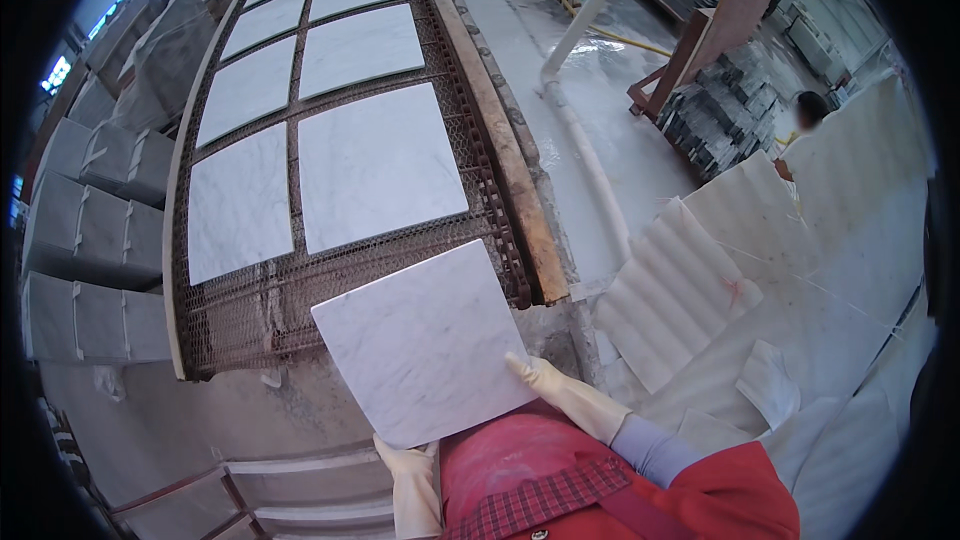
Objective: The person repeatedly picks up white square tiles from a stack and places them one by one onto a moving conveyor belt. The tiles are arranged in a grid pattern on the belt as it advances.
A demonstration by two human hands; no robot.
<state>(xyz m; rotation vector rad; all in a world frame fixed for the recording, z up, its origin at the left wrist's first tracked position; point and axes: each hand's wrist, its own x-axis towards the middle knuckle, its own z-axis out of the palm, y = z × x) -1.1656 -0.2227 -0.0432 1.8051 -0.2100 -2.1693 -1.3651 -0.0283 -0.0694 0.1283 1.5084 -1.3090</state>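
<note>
The left hand [408, 465], in a cream glove, grasps a white, grey-veined tile [425, 350] at its 7 o'clock corner; the gloved right hand [540, 377] grips its edge near 4 o'clock. The tile tilts before the red apron [515, 455]. At 11 o'clock from it, a mesh conveyor [255, 305] carries similar tiles in two columns; wrapped grey stacks [105, 225] stand at 9 o'clock.

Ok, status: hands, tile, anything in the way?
Left hand and right hand holding white tile. Tile aslant, covering part of the mesh conveyor from view. Laid tiles farther along it.
</note>
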